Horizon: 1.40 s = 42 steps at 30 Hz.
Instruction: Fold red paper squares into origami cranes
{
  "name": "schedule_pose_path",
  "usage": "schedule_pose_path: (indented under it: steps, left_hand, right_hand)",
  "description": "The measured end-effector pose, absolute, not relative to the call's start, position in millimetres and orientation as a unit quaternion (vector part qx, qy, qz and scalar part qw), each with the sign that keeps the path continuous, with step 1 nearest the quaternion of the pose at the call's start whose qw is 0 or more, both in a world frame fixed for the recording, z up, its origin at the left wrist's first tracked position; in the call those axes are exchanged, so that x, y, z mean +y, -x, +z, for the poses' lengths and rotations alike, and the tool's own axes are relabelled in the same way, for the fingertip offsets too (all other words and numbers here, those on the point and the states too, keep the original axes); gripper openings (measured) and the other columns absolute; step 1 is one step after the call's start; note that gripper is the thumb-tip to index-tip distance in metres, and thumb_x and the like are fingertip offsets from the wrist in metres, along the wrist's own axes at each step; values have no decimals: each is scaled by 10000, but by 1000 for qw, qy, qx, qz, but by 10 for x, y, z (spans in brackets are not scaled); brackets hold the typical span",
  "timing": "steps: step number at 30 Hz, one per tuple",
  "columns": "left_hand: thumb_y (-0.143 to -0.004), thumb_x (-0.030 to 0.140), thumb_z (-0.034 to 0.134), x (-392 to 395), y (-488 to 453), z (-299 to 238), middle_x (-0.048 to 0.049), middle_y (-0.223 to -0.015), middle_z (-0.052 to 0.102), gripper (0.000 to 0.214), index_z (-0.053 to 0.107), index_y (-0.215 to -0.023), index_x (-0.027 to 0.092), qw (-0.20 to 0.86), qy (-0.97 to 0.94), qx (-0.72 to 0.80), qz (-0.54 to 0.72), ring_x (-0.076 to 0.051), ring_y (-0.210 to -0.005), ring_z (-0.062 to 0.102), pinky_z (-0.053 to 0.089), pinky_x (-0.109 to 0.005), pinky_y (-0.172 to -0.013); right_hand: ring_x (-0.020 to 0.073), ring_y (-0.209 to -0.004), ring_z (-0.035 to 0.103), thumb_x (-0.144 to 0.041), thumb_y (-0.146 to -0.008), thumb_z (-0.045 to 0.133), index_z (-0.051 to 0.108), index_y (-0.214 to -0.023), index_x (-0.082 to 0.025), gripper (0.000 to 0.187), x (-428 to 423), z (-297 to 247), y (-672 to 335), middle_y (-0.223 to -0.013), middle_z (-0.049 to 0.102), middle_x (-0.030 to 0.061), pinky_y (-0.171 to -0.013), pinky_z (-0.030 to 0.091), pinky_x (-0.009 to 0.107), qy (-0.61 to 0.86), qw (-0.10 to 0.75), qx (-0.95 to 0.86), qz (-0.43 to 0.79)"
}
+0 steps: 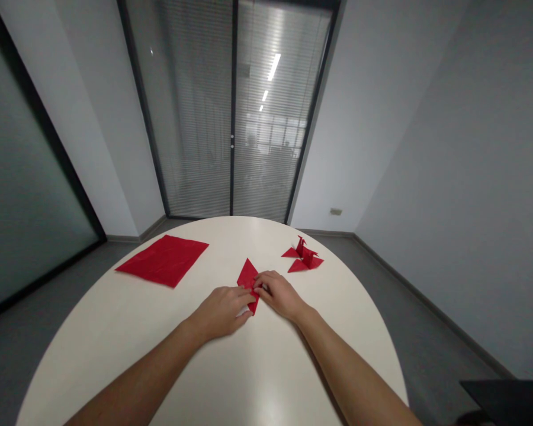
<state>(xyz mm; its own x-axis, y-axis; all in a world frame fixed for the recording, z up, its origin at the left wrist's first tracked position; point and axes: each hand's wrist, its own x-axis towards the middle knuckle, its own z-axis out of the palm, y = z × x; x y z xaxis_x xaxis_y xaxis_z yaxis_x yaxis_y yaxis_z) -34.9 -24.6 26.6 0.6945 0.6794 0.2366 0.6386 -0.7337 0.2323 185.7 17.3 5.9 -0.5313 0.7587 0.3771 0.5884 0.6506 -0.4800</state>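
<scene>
A partly folded red paper (247, 276) lies on the round white table (128, 331), pointed like a kite. My left hand (222, 312) rests on its near left part with fingers curled down on it. My right hand (279, 294) pinches the paper's right edge with its fingertips. Both hands meet over the paper, and its near end is hidden under them.
A flat stack of red square sheets (164, 260) lies at the table's far left. A finished red folded crane (304, 255) stands at the far right. Beyond the table are glass doors with blinds (231, 112). A dark object (509, 401) sits at the bottom right corner.
</scene>
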Motion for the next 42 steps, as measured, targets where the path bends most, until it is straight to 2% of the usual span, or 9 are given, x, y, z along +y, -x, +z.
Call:
schedule_pose_path:
  steps: [4,8,12,18,24,29,34,42]
  left_hand:
    - [-979,330,521,-272,362,304,-51,-1240,699,289,666,-1227,302,68,-926,336,156,-255,-1099,675,528,-393,-972]
    - [-986,344,500,-299,357,333,-92,-1249,684,296,695,-1197,276,41,-929,341,137,-291,-1114,663,530,-438,-959]
    - [-962,336,536,-313,343,346,-105,-1277,671,292,701,-1194,270,42,-928,345,134,-311,-1149,642,523,-463,-978]
    - [-920,343,607,-312,359,336,-86,-1300,660,295,699,-1195,288,49,-926,348,134,-308,-1182,626,520,-458,-1006]
    - [-918,330,605,-321,353,334,-96,-1521,519,330,701,-1229,279,41,-926,354,127,-326,-1228,623,519,-486,-1033]
    - [-931,338,587,-303,330,323,-85,-1416,626,366,672,-1280,265,42,-931,343,121,-319,-1279,593,496,-488,-1076]
    - [-923,346,596,-285,331,299,-94,-1371,658,395,650,-1302,245,37,-932,340,124,-322,-1274,594,487,-497,-1085]
    - [-927,345,598,-291,354,317,-106,-1341,662,344,668,-1251,254,26,-934,338,117,-332,-1253,607,514,-492,-1045]
  right_hand:
    - [223,-1000,625,-166,-936,654,706,-956,-201,66,206,54,-1865,-1027,721,67,-907,481,366,390,294,-858,160]
    - [218,-978,628,-122,-935,629,714,-981,-189,118,251,32,-1862,-1030,730,72,-904,491,361,397,305,-851,161]
    - [218,-991,632,-91,-935,598,742,-1014,-190,191,278,14,-1856,-1041,728,79,-920,498,361,407,309,-846,151]
    - [230,-1028,630,-155,-956,603,783,-1056,-209,213,245,41,-1884,-1086,721,94,-945,501,371,449,294,-836,114]
    - [227,-1009,633,-148,-944,605,784,-1075,-207,230,248,44,-1939,-1075,703,97,-921,507,359,483,299,-816,106]
    - [231,-1004,632,-148,-927,619,780,-1082,-213,233,225,86,-1974,-1055,713,87,-924,501,375,449,315,-830,104]
    - [240,-1038,631,-176,-944,606,794,-1089,-258,251,204,108,-2008,-1102,734,72,-944,486,395,363,261,-888,112]
    - [243,-1052,620,-192,-968,573,774,-1154,-198,274,164,120,-1922,-1123,721,104,-965,483,383,414,244,-871,98]
